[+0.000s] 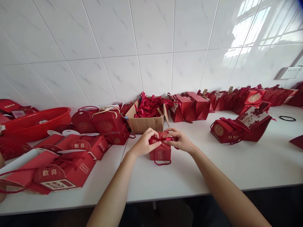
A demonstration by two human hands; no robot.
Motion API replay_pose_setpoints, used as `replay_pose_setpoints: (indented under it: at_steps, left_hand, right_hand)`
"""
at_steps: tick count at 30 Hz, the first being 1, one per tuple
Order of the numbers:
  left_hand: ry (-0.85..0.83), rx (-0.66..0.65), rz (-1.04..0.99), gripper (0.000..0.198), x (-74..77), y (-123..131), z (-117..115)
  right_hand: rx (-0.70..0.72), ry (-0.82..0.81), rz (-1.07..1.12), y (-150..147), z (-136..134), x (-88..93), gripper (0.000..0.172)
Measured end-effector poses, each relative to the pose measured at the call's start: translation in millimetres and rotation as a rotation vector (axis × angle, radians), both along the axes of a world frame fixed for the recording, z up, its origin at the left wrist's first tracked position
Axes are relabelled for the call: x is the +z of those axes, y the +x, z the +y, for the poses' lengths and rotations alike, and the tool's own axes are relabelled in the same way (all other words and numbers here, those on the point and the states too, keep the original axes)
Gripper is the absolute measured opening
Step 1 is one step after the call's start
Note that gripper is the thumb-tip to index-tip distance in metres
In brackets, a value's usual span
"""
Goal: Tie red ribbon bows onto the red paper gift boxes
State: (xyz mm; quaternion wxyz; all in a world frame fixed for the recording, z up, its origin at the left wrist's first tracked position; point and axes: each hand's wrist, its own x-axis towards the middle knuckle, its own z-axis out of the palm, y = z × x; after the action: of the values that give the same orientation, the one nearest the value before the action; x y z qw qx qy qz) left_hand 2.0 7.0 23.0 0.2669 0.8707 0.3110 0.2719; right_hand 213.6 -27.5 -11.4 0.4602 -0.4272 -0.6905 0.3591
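Observation:
A small red gift box [160,155] stands upright on the white table in front of me, its dark red cord handle hanging down the near side. My left hand [147,142] is closed at the box's top left, thumb along the near edge and fingers bent over the top. On the other side, my right hand [180,141] pinches a red ribbon [168,139] above the box top. Right behind the box sits an open cardboard box [147,125] filled with loose red ribbons [151,106]. My fingers partly hide the top of the gift box.
Red boxes with cord handles [66,170] crowd the left, near a red plastic basin [44,121]. Finished-looking boxes [201,105] line the tiled wall, and two ribboned ones [253,124] stand at right. A black band [287,118] lies beyond. Part of another person's hand [2,162] shows far left.

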Motion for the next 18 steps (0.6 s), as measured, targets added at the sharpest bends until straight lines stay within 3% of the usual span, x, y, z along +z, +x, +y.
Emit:
replay_pose_setpoints:
  at_steps: [3,7,9,14,18]
  left_hand:
    - [0.09,0.105,-0.031,0.02,-1.9,-2.1,2.4]
    - [0.232,0.346,0.109,0.036,-4.0,-11.0,7.9]
    - [0.236,0.402,0.17,0.043,-5.1,-13.3,9.3]
    - [0.213,0.248,0.091,0.051,-8.6,-6.4,8.7]
    - [0.26,0.231,-0.052,0.044,-14.0,0.0,9.1]
  right_hand:
    - [-0.046,0.007,0.016,-1.4,-0.3,-1.5,0.03]
    - [-0.084,-0.007,0.03,-3.4,-2.2,-0.5,0.031]
    - [-0.083,0.005,0.036,-4.4,-2.5,-0.4,0.031]
    - [-0.121,0.142,-0.038,-4.7,-3.2,-2.2,0.029]
    - [-0.057,0.136,-0.08,-5.2,-5.8,-1.8,0.036]
